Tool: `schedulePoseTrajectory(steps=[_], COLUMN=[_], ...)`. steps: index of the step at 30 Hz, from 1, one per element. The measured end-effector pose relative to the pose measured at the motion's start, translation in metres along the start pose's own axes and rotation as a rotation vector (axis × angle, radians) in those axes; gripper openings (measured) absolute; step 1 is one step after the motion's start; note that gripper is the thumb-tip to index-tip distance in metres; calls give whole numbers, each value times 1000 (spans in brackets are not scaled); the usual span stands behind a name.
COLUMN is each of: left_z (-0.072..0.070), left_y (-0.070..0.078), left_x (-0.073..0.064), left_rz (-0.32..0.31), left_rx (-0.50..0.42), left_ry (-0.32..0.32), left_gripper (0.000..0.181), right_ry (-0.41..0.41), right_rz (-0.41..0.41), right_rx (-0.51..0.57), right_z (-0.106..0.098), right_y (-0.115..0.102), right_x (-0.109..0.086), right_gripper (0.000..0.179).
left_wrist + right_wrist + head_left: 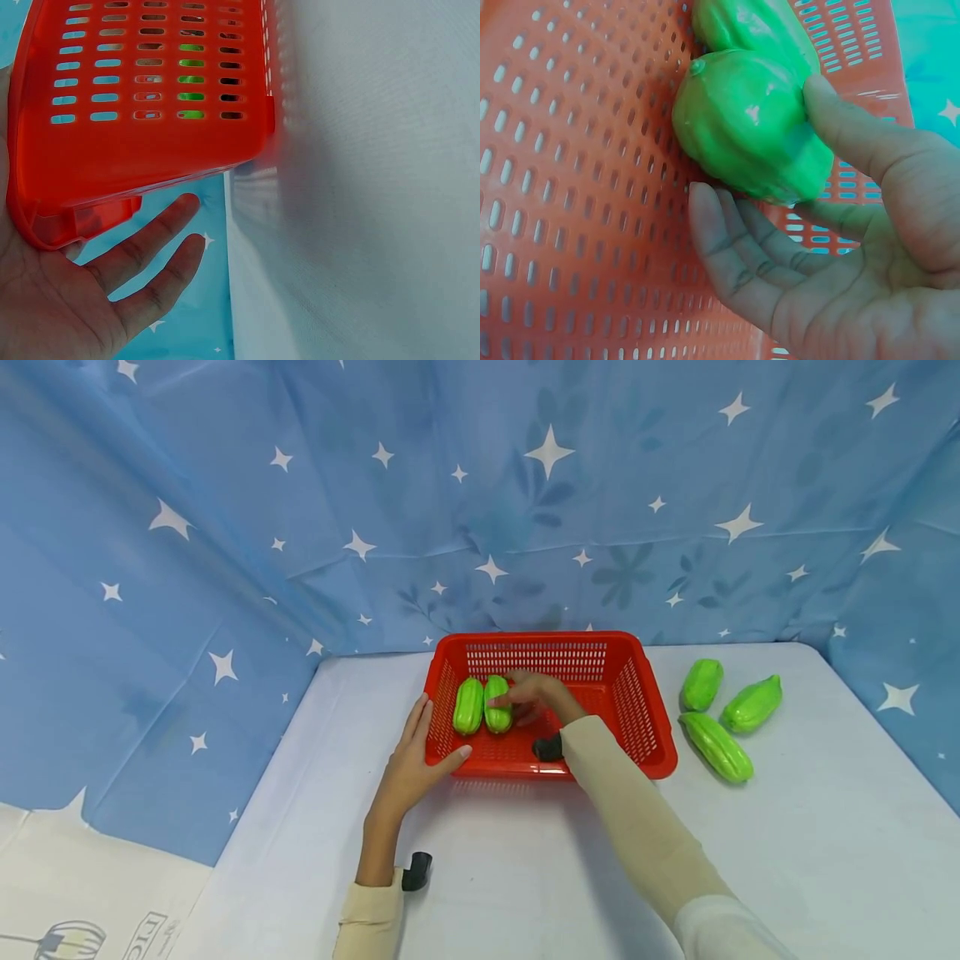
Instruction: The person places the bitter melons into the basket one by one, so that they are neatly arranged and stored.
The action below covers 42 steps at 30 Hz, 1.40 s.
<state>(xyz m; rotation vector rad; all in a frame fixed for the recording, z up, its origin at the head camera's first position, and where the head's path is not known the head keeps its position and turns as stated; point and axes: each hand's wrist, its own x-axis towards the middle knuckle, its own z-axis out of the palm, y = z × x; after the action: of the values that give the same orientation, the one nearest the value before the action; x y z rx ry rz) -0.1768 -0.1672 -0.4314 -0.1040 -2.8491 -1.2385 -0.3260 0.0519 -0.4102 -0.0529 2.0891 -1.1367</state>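
Observation:
Two glossy, ridged green papayas lie side by side at the left end of a red plastic basket (525, 768). My right hand (534, 692) reaches into the basket around the inner papaya (754, 124), its thumb against one side and the other fingers loosely spread along the other. The second papaya (468, 706) lies just left of it. At the basket's front left corner rests my left hand (408, 772), fingers straight along the outer side and thumb over the front rim. In the left wrist view, the palm meets the basket rim and two fingers (161, 289) extend past it.
Three more green papayas lie on the white tabletop right of the basket: one at the back (702, 685), one at the right (752, 703) and one nearer the front (717, 747). A blue star-patterned curtain (487, 527) hangs behind the table and along its sides.

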Motion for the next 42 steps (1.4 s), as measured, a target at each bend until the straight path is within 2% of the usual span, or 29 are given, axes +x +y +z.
schedulePoseTrajectory(steps=[7,13,23,32,42], left_z=[0,0,0,0,0], left_y=[0,1,1,0,1], left_x=[-1,-1,-1,0,0], left_rz=[-9,-9,-2,-2,-3], left_rx=[-2,1,2,1,-6], left_ry=[-4,-1,1,4,-1], left_gripper=[104,104,104,104,105], right_ry=[12,-18,-14,10,18], right_rz=[1,-28,-9,15,6], right_rx=[3,24,27,35,17], right_z=[1,1,0,0,1], right_y=[-1,-1,1,-1,-1], right_x=[-4,-3,-1,-5,-6], right_gripper=[69,51,50,26,24])
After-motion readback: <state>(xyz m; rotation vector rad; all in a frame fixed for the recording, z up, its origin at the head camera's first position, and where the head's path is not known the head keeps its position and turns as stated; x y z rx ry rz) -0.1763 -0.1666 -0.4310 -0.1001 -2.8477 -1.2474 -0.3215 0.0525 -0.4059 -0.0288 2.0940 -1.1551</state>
